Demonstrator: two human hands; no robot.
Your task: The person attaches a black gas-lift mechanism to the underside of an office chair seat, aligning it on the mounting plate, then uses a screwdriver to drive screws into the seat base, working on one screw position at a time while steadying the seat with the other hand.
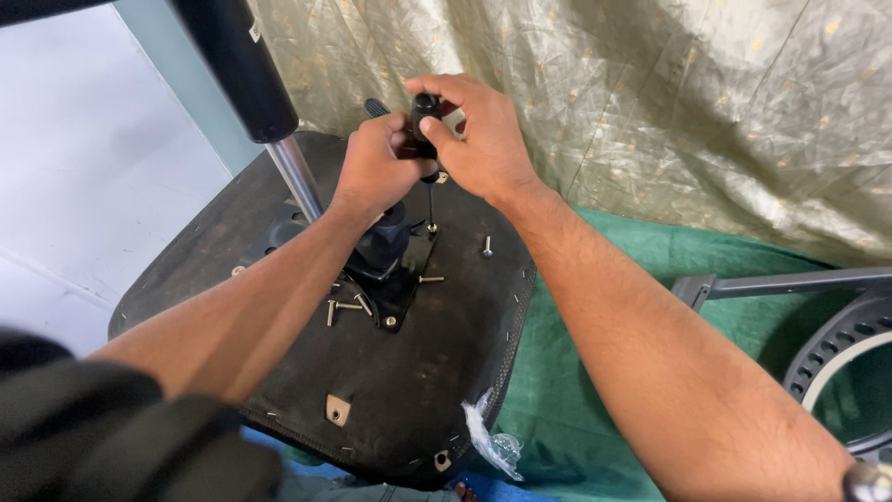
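2 hands on 1 screwdriver (upright), approx. 5 loose bolts nearby.

A green cloth covers the floor — on it lie an upturned seat base and a grey frame.

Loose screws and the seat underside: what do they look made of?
Loose screws: bright silvery metal, likely plated steel, judging by the shine. Seat underside: dark, matte fabric over a stiff board, probably wood; staples dot its edge. Screwdriver handle: black, seemingly plastic.
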